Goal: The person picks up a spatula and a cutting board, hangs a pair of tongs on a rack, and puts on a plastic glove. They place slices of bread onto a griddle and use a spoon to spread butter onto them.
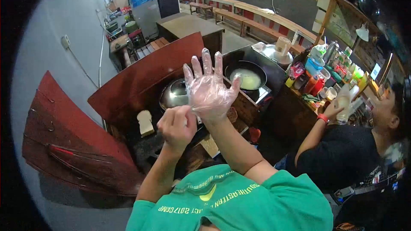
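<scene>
My right hand [212,92] is raised in the middle, palm toward me, with its fingers spread. It wears a clear, wrinkled disposable plastic glove [204,89]. My left hand [177,125] is closed at the right wrist, pinching the glove's cuff. Behind the hands, a shiny domed metal lid [171,95] is partly covered by them. To the left, bread [145,123] lies on the dark worktop. Beyond the gloved thumb, a black frying pan [253,69] on a stove holds something pale yellowish.
A reddish-brown board [145,66] walls the far side of the worktop. On the right, a person [342,149] in a dark shirt holds a whitish bottle [343,105] beside a counter crowded with bottles and containers. A large metal pot [276,53] stands behind the pan.
</scene>
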A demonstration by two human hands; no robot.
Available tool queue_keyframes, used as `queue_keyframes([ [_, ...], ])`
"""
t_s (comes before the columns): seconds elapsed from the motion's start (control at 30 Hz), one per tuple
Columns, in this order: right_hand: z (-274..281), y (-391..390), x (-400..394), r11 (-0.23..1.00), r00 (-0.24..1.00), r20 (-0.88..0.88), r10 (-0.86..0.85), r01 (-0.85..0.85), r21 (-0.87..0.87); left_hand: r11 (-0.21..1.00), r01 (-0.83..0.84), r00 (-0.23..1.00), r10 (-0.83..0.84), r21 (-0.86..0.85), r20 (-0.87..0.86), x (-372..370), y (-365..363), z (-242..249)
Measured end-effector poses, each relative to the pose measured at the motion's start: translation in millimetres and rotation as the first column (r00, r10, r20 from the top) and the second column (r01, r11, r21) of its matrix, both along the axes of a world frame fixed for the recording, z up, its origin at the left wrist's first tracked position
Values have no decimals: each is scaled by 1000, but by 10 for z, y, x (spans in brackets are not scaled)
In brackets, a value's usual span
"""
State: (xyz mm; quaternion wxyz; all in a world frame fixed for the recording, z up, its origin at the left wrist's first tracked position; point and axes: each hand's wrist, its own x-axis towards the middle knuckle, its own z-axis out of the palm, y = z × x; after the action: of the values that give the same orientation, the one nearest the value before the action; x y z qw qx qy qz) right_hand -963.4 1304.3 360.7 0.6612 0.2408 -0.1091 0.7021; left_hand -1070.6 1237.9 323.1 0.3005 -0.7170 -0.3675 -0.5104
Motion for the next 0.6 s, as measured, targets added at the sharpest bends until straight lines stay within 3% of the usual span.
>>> queue_keyframes([
  [0.07,26,35,18,1000,1000,-21,-2,2,14,999,35,999,-34,-20,39,-22,-47,-112],
  [0.13,89,24,70,999,997,-76,-27,24,-30,980,197,974,-196,3,113,50,-130,-148],
  [0.17,111,-9,91,999,995,-102,20,-24,-43,981,194,975,-192,1,111,88,-130,-140],
  [0.27,72,-61,23,995,991,-97,93,-96,-27,975,132,924,-55,-181,378,207,-77,-68],
  [0.33,132,-149,-24,988,987,-95,128,-135,-68,977,90,933,-15,-192,361,165,12,-26],
  [0.47,169,-128,35,986,989,-27,147,-144,88,955,106,931,2,-278,365,179,-86,-165],
  [0.53,192,-118,151,965,989,41,144,-150,217,842,156,952,12,-517,306,204,-244,-296],
  [0.6,177,-101,235,966,989,66,135,-146,214,819,200,965,-70,-537,252,100,-240,-419],
])
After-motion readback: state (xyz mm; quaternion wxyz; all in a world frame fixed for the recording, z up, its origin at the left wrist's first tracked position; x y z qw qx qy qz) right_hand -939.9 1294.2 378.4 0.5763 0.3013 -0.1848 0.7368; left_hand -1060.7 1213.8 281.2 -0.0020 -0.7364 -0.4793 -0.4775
